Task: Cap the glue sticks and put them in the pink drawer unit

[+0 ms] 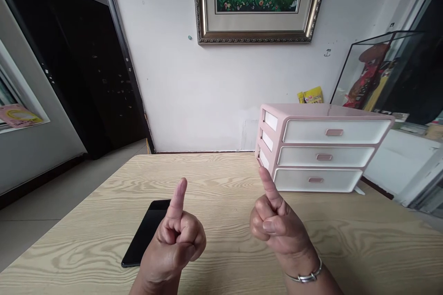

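Observation:
My left hand (180, 239) is raised above the table, its index finger pointing up and the other fingers curled into the palm. Behind and to the left of it lies a flat black tablet-like device (147, 233), partly covered by the hand. My right hand (277, 223) makes the same shape, index finger up and the rest folded, with a silver bangle (308, 277) around its wrist. Nothing shows in either fist. Nearest to the right hand, beyond it, stands a pink drawer unit (270, 140) with three white drawers, all closed.
Both hands are over a wood-grain table (221, 267). A framed picture (256, 37) hangs on the wall. Behind the drawers are a yellow packet (313, 95) and a glass case (367, 69) with a figure inside. At left is a dark doorway (79, 64).

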Demonstrator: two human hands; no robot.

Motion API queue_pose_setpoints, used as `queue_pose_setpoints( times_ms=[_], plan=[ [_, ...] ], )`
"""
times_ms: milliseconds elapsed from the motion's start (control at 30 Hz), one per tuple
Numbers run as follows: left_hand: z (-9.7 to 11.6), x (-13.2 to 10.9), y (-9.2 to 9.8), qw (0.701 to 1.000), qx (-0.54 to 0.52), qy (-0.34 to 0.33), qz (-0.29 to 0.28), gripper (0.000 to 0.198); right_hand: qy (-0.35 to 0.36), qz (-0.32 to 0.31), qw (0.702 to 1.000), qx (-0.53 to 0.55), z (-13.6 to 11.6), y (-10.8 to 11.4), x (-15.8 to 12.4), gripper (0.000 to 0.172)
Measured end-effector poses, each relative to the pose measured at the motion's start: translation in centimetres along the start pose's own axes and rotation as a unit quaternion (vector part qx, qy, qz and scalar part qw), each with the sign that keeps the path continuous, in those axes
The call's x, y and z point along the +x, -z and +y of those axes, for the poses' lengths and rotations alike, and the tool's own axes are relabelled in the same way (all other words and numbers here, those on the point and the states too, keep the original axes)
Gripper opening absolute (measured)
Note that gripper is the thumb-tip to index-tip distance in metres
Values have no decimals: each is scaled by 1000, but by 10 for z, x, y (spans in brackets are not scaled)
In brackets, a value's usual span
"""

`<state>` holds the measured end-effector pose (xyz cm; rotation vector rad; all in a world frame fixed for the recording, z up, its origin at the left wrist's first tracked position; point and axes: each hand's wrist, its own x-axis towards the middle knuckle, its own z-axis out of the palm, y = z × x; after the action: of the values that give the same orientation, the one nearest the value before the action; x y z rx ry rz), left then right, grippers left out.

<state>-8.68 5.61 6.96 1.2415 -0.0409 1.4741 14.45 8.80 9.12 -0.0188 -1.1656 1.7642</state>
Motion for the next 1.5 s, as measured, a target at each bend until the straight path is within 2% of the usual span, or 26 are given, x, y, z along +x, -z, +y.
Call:
queue_pose_setpoints(
  times_ms=[200, 667, 1500],
  plan=[
    [2, 0, -1, 1000, 2, 6, 18, 96, 18, 2, 1000, -6, 0, 2, -2, 94],
    [2, 0, 0, 1000, 5, 14, 15, 89, 28, 13, 999, -21, -3, 3, -5, 89],
    [3, 0, 2, 999, -38, 15, -1, 92, 36, -11, 999, 8, -3, 0, -1, 82]
  ],
)
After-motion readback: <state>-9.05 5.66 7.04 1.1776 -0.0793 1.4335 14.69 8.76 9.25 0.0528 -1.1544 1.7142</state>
